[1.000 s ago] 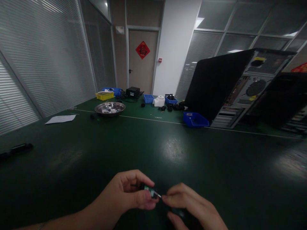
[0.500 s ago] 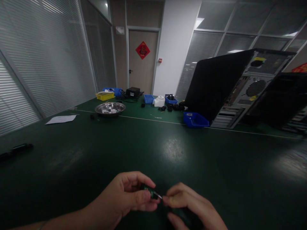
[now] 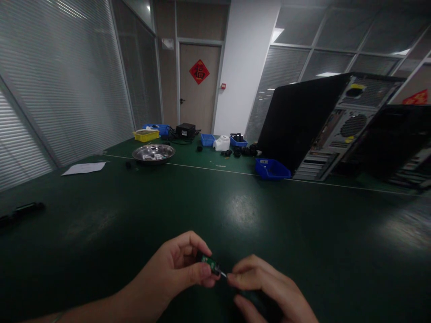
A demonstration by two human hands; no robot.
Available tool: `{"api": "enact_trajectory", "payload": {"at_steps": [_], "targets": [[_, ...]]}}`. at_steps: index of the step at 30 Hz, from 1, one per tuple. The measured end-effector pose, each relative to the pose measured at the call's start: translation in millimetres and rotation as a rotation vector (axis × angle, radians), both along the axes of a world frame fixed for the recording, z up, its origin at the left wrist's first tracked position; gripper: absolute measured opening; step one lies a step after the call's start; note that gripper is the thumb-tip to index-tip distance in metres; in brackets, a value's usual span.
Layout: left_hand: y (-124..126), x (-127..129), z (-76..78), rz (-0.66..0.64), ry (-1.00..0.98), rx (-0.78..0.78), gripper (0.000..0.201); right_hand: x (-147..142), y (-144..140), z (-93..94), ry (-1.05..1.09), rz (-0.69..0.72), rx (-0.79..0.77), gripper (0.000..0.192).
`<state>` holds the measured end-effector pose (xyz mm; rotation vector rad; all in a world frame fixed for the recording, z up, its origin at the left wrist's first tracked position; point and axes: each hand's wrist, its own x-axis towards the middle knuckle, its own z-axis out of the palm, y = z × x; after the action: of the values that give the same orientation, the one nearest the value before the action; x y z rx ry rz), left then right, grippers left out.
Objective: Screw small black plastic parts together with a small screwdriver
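Between the thumb and fingers of my left hand [image 3: 182, 264] is a small green circuit board [image 3: 209, 262] in a dark housing, tilted down to the right. My right hand [image 3: 266, 282] is closed around a thin screwdriver, its metal shaft [image 3: 222, 273] showing past the fingertips. The shaft's tip meets the right end of the board; its exact contact point is too small to make out. Most of the handle lies hidden in shadow under my right hand. Both hands are above the dark green tabletop [image 3: 188, 202], near its front.
A steel bowl [image 3: 154, 160] with small white parts stands at the back left, near a paper sheet [image 3: 84, 168]. A blue bin [image 3: 272, 174] sits by a tilted computer tower [image 3: 303, 116]. Dark pen-like objects [image 3: 28, 208] lie far left. Behind are a yellow basket [image 3: 146, 135] and white plastic housing [image 3: 222, 143].
My left hand has risen slightly and turned, and more of the green board's face shows. The right hand stays almost in place, with the shaft still at the board. The view has shifted slightly.
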<state>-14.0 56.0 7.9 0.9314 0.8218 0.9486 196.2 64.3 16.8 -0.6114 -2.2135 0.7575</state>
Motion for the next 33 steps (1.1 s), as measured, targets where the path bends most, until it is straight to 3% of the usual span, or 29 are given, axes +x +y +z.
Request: {"api": "enact_trajectory", "payload": {"at_steps": [5, 15, 22, 28, 33], "targets": [[-0.3, -0.8, -2.6, -0.016, 0.078, 0.080, 0.020, 0.3, 0.1, -0.4, -0.006, 0.012, -0.020, 0.024], [-2.6, 1.9, -3.5, -0.043, 0.018, 0.016, 0.020, -0.3, -0.8, 4.1, 0.037, 0.079, -0.069, 0.021], [2.0, 2.4, 0.4, 0.083, -0.071, -0.091, 0.033, 0.6, -1.5, 3.6, 0.049, 0.016, -0.049, 0.025], [2.8, -2.7, -3.3, 0.013, 0.168, 0.078, 0.021, 3.7, 0.8, 0.9, 0.076, -0.038, -0.038, 0.029], [-2.5, -3.8, 2.9, -0.098, 0.299, 0.173, 0.033, 3.5, 3.3, 1.7, 0.078, -0.032, -0.028, 0.030]]}}
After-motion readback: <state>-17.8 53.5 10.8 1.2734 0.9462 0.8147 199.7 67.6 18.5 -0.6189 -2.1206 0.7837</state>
